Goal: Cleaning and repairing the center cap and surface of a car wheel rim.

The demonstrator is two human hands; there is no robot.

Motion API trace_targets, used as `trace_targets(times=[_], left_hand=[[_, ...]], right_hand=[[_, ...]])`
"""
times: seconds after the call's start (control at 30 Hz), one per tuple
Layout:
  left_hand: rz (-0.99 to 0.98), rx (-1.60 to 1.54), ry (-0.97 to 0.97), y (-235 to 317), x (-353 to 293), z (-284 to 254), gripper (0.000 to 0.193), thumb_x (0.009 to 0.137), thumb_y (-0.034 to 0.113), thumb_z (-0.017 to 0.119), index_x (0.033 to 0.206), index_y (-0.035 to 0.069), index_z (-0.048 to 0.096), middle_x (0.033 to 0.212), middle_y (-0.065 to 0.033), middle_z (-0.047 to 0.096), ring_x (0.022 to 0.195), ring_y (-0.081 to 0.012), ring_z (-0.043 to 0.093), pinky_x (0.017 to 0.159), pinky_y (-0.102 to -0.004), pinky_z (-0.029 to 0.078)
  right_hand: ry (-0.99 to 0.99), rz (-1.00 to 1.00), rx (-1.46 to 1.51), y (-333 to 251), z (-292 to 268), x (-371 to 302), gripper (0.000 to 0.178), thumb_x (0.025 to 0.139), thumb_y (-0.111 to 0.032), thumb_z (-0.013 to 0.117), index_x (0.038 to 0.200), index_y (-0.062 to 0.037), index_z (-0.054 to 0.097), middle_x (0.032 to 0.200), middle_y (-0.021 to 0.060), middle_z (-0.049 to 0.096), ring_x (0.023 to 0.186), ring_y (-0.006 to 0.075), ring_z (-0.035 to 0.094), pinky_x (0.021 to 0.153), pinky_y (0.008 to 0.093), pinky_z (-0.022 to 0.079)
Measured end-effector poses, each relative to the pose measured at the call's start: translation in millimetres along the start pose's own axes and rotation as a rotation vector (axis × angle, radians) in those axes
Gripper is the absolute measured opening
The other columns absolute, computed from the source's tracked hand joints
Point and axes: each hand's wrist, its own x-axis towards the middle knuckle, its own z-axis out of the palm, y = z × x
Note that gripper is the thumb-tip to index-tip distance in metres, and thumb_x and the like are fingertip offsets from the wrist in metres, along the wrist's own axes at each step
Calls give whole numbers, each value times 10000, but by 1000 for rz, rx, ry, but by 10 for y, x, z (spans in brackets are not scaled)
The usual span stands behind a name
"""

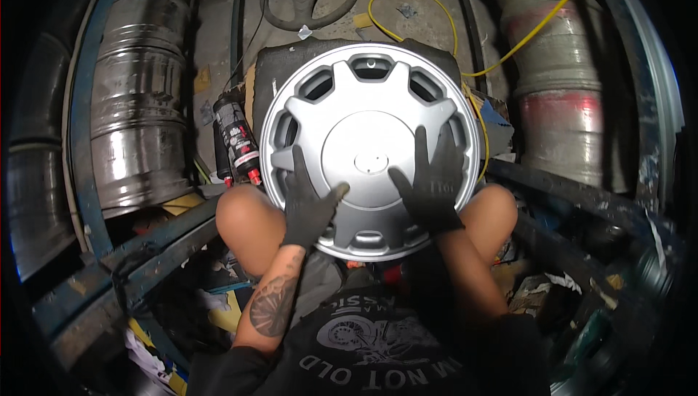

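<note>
A silver wheel rim point(371, 98) with a round centre and several slots near its edge lies face up in front of me, between my knees. Its near edge is close to my lap, and its far part rests over a dark mat point(280, 62). My left hand point(309, 203), in a dark glove, lies on the left of the rim's face, thumb apart from the fingers. On the right side my right hand point(432, 185), gloved too, lies with fingers spread over the face. Neither hand is wrapped round anything.
Stacked metal rims stand in racks at left point(138, 91) and right point(556, 98). Dark bottles point(236, 134) with red caps lie left of the wheel rim. A yellow hose point(523, 51) loops behind, near a black steering wheel point(309, 3). Blue rack bars flank my legs.
</note>
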Motion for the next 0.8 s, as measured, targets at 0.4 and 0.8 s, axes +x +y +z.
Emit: trace_targets(times=[0.4, 0.8], left_hand=[[99, -104, 193, -278, 59, 63, 633, 1032, 336, 527, 1610, 241, 289, 1465, -305, 483, 1378, -485, 423, 1155, -534, 346], [400, 568, 439, -392, -476, 392, 752, 993, 398, 535, 1577, -10, 295, 1620, -315, 224, 1489, -470, 260, 1231, -579, 120]], right_hand=[[-52, -408, 96, -841, 224, 52, 700, 972, -450, 574, 1532, -56, 423, 1611, 186, 369, 1483, 406, 335, 1239, 520, 216], [-272, -479, 10, 179, -375, -505, 677, 981, -395, 578, 1549, -73, 399, 1598, 178, 405, 1483, 351, 369, 1209, 533, 239]])
